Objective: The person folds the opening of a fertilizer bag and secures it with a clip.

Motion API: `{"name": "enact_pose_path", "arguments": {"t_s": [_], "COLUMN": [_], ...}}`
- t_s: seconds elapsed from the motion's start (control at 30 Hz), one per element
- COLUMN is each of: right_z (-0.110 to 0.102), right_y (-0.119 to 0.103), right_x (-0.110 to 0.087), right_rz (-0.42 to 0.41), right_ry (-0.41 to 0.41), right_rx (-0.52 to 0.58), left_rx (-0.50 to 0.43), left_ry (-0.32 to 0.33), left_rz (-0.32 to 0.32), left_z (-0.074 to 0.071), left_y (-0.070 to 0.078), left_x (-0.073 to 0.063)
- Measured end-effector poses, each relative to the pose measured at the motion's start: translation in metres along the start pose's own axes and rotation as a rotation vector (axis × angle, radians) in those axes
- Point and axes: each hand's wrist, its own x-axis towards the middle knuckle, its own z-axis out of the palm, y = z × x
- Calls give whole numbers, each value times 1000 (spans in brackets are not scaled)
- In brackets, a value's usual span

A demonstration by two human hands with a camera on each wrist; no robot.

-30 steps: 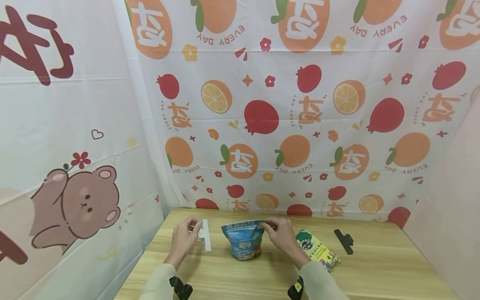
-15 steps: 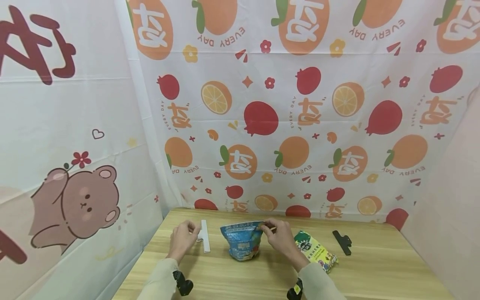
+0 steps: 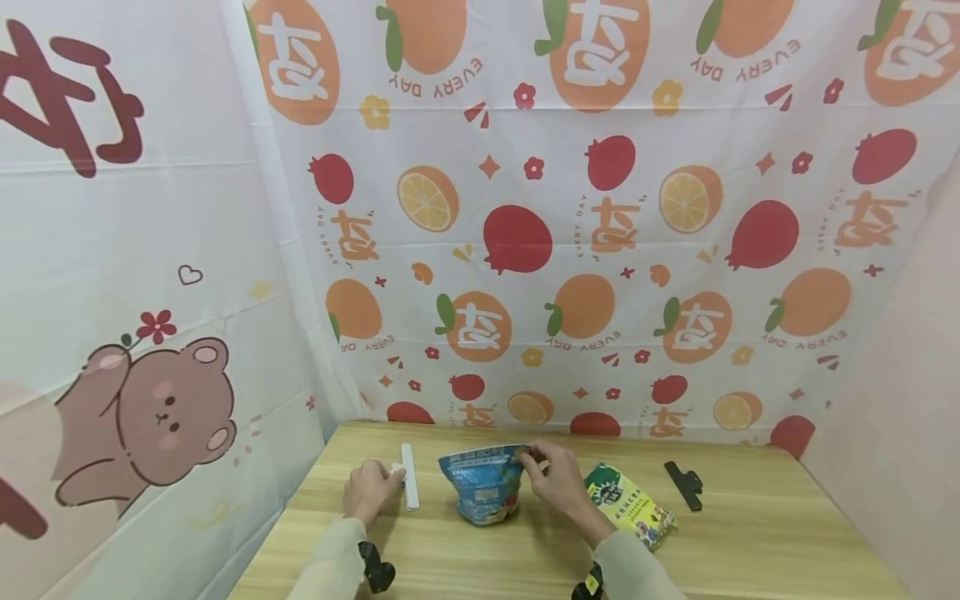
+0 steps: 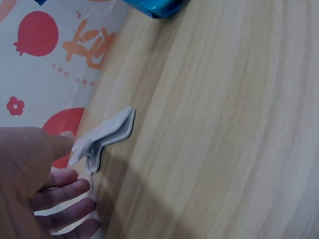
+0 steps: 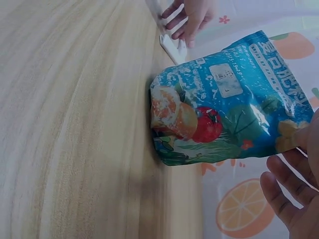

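Note:
My left hand (image 3: pixel 369 490) is lowered at a white bag clip (image 3: pixel 409 477) lying on the table. In the left wrist view, the thumb is right at the clip's edge (image 4: pixel 107 128), with bent, spread fingers (image 4: pixel 70 191) below it. A blue fertilizer bag (image 3: pixel 486 492) with printed fruit and vegetables stands beside the clip, its top flattened. My right hand (image 3: pixel 557 477) pinches the bag's upper right corner between thumb and index finger. In the right wrist view, the other fingers (image 5: pixel 279 194) are held away from the bag (image 5: pixel 224 109).
To the right of the right hand lies a yellow and green packet (image 3: pixel 633 504), partly behind the forearm. Further right is a black bag clip (image 3: pixel 684 485). The wooden table (image 3: pixel 780 533) ends at a fruit-patterned curtain (image 3: pixel 555 358), with another curtain (image 3: pixel 292 467) along the left.
My left hand has come down and slightly right toward the white clip's handle. The right hand keeps its pinch on the bag's corner, and the bag stays in place.

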Motion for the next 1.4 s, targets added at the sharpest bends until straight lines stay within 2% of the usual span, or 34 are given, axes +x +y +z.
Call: {"name": "enact_pose_path", "arguments": {"t_s": [0.07,0.33,0.53,0.7,0.8,1.03,1.17,1.4], "right_z": [1,3,2,0,0,0,1,0], "right_y": [-1,-2,-2,-1,-1,0,1,-1], "right_x": [0,0,2,3,2,3,4,4], "right_rz": [5,39,38,33,37,39,45,49], "right_ry": [-2,-11,-13,-8,-6,4,-4,-18], "right_rx": [-2,-20,-21,-16,-7,-8,2,2], "left_rx": [2,32,-2,-53,-83,-246,-259,-362], "left_ry": [-3,22,6,-21,-23,-28,-28,-49], "left_rz": [-20,-29,-108,-146,-148,-154,-142,-152], "left_z": [2,5,4,6,6,6,7,6], "left_y": [0,4,9,12,13,12,9,8], "left_x": [0,-2,1,3,4,7,7,6]}}
